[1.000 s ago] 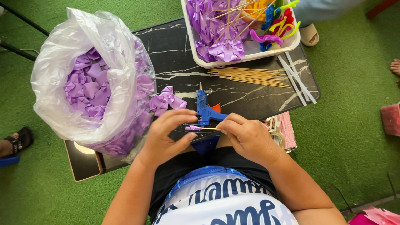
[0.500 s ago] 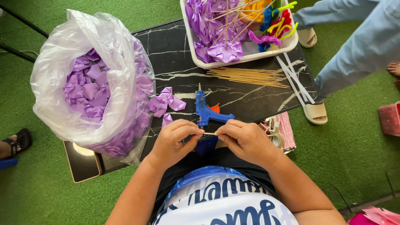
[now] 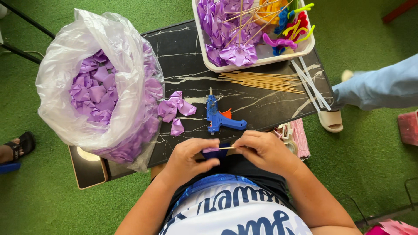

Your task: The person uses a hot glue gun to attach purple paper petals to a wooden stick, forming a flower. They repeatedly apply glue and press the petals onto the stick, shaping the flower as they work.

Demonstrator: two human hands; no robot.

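Note:
My left hand (image 3: 190,157) pinches a small purple ribbon petal (image 3: 210,150) at the near edge of the black marble table (image 3: 183,65). My right hand (image 3: 263,150) grips a thin wooden stick (image 3: 226,148) whose tip meets that petal. A blue glue gun (image 3: 217,117) lies on the table just beyond both hands. Loose purple ribbon petals (image 3: 174,109) lie to its left.
A clear plastic bag (image 3: 100,87) full of purple petals stands at the left. At the back, a white tray (image 3: 257,61) holds finished purple flowers and coloured pipe cleaners. Wooden sticks (image 3: 261,80) and white glue sticks (image 3: 311,85) lie beside it. Another person's leg (image 3: 379,87) and sandal (image 3: 331,121) are on the right.
My hands have come closer together on the stick and petal. The other person's leg moved to the right, away from the table.

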